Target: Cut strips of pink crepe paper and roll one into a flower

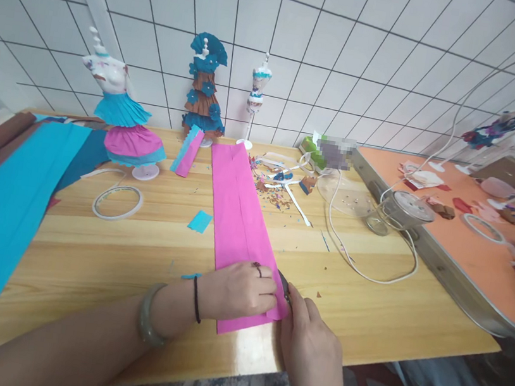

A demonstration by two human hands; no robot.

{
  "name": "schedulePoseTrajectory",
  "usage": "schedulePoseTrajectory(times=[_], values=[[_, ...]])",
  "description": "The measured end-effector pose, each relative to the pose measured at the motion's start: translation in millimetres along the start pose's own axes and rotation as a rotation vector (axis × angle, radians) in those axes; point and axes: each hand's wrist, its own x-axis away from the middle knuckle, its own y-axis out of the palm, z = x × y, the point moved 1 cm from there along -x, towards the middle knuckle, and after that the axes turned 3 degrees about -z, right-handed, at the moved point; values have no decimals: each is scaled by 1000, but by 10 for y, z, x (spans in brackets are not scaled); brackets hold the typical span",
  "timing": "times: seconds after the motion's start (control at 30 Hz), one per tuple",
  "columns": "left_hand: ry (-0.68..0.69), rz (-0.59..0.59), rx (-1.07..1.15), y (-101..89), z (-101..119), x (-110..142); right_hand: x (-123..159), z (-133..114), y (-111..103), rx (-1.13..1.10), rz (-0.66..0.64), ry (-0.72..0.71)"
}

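Observation:
A long strip of pink crepe paper [242,216] lies lengthwise on the table, with creases along it. My left hand [244,290] rests on its near end, closed, with curled fingers gripping the paper by its right edge. My right hand [316,342] is closed around scissors, their handles mostly hidden in the fingers. The dark blade of the scissors [283,283] shows at the strip's right edge, beside my left fingers. A small blue paper piece [200,221] lies left of the strip.
Dress-form figures stand at the back, including one in a blue and pink skirt [129,117]. Blue paper [10,209] and a tape roll [117,202] lie left. Scraps [281,190], a white cable [365,277] and a clear cup [409,208] lie right, near an orange-topped table [451,246].

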Motion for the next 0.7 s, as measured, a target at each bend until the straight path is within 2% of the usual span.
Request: schedulePoseTrajectory(times=[0.33,0.53,0.7], values=[[1,4,-7,-17,-1,-3,-40,-20,-4,14,-4,-6],[12,45,-13,-24,3,-4,-72,-30,13,32,59,-34],[2,28,-2,-15,2,4,-64,-16,37,43,82,-47]])
